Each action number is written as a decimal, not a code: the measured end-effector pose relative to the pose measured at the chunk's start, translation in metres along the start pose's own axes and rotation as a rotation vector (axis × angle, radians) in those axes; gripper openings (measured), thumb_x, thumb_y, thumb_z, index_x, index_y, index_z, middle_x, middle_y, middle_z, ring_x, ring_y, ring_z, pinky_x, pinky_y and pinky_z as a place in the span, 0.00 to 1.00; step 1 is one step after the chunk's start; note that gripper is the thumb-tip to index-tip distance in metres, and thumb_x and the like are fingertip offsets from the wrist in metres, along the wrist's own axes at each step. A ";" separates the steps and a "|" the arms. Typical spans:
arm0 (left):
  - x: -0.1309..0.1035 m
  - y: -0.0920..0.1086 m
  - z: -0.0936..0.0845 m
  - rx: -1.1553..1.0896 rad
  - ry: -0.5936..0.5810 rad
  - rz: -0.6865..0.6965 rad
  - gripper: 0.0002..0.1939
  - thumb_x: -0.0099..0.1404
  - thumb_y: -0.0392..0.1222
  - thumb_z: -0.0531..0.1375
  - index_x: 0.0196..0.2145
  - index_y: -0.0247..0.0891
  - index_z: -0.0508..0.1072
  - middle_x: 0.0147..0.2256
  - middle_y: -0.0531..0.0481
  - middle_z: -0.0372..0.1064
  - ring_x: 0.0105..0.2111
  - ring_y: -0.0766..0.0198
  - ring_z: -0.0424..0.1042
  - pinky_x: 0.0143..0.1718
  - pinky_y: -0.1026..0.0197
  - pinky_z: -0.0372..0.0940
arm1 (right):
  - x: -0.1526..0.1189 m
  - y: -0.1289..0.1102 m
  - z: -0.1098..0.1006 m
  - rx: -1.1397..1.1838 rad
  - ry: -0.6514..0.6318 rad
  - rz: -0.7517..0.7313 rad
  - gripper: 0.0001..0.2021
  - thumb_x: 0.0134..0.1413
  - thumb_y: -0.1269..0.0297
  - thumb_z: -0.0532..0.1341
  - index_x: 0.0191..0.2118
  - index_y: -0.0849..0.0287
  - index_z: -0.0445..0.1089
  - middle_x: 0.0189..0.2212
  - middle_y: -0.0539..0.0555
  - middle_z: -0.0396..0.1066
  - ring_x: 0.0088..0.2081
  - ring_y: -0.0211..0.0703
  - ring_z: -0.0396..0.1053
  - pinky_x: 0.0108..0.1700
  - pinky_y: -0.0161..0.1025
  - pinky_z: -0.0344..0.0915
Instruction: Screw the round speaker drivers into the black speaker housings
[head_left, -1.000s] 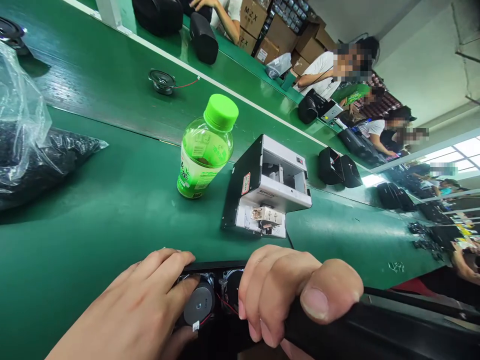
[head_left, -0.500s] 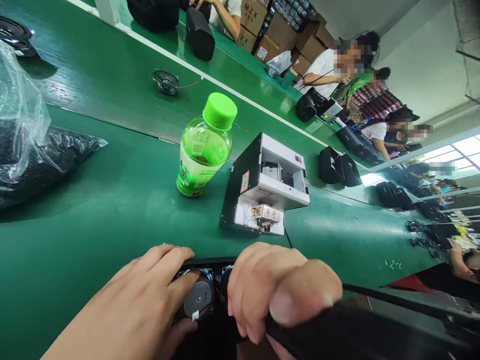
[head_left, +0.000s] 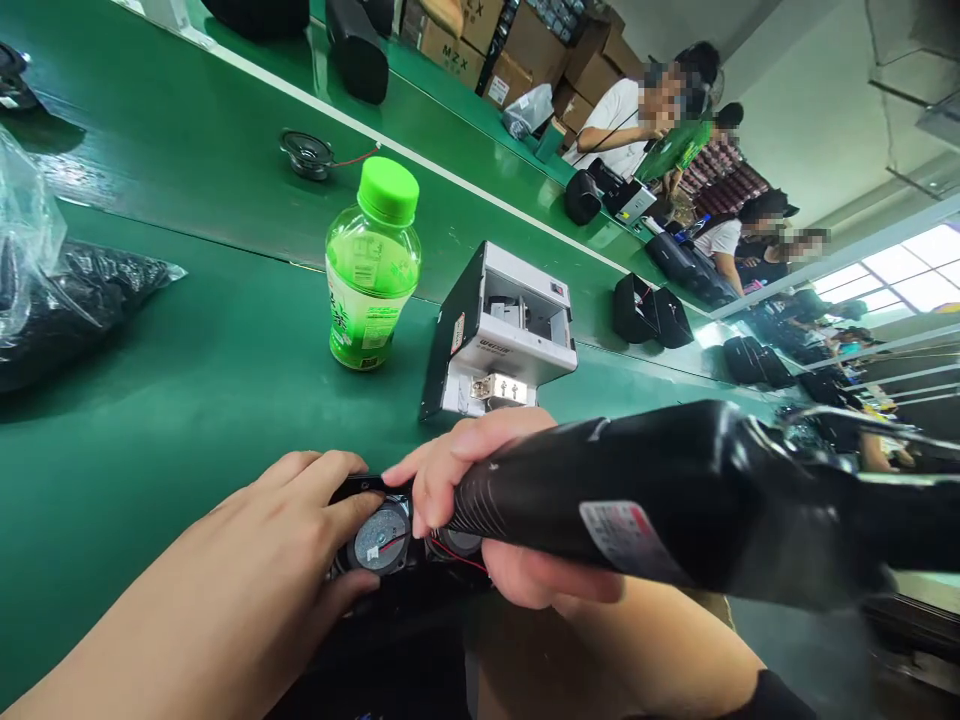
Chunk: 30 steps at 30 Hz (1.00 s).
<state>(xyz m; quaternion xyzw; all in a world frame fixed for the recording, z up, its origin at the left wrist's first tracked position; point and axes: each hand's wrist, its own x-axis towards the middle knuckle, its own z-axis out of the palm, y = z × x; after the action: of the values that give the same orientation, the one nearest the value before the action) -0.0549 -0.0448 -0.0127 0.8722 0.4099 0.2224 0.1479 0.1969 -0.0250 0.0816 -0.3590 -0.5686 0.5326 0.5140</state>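
Observation:
My left hand (head_left: 292, 540) grips a black speaker cabinet (head_left: 365, 484) at the near edge of the bench, its fingers and thumb straddling a round speaker driver (head_left: 382, 536). A second driver (head_left: 459, 543) with red wires sits beside it, partly covered. Wrapped round a thick black electric screwdriver (head_left: 547, 480) is my right hand (head_left: 457, 455). The tool lies nearly level across the view, its cord end toward the right. Its tip is hidden by my fingers, so I cannot tell whether it touches the cabinet.
Behind my hands stand a screw feeder (head_left: 454, 345) and a green-capped bottle (head_left: 373, 265). A bag of black parts (head_left: 90, 300) lies left. Farther back are a loose speaker (head_left: 307, 153), an opened black case (head_left: 651, 310) and a co-worker (head_left: 611, 125) across the bench.
My right hand has swung the screwdriver up into fuller view, nearer the cabinet. Red wires on the drivers now show more clearly. My left hand still holds the cabinet, and the whole view has shifted slightly.

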 end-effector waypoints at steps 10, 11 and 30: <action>-0.010 -0.014 0.006 0.042 0.002 -0.002 0.19 0.73 0.48 0.72 0.61 0.60 0.87 0.63 0.47 0.86 0.54 0.42 0.87 0.49 0.39 0.83 | -0.003 -0.049 -0.014 0.112 0.345 -0.313 0.33 0.69 0.21 0.79 0.62 0.42 0.88 0.30 0.44 0.85 0.24 0.43 0.80 0.30 0.41 0.85; -0.012 -0.016 0.008 0.065 -0.015 -0.005 0.20 0.74 0.49 0.72 0.61 0.60 0.87 0.65 0.47 0.86 0.56 0.42 0.87 0.51 0.40 0.83 | 0.001 -0.063 -0.020 0.067 0.378 -0.348 0.33 0.68 0.22 0.80 0.59 0.43 0.89 0.29 0.45 0.85 0.23 0.43 0.80 0.29 0.41 0.85; -0.014 -0.020 0.008 0.001 -0.066 -0.077 0.20 0.76 0.54 0.72 0.63 0.64 0.89 0.68 0.50 0.85 0.60 0.39 0.87 0.57 0.36 0.85 | 0.022 -0.059 -0.038 -0.019 0.477 -0.443 0.31 0.77 0.20 0.72 0.55 0.44 0.88 0.23 0.42 0.76 0.17 0.40 0.69 0.21 0.38 0.72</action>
<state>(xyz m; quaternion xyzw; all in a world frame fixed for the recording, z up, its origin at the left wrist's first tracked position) -0.0714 -0.0442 -0.0325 0.8626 0.4383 0.1875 0.1692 0.2374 -0.0054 0.1395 -0.3459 -0.5014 0.3036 0.7326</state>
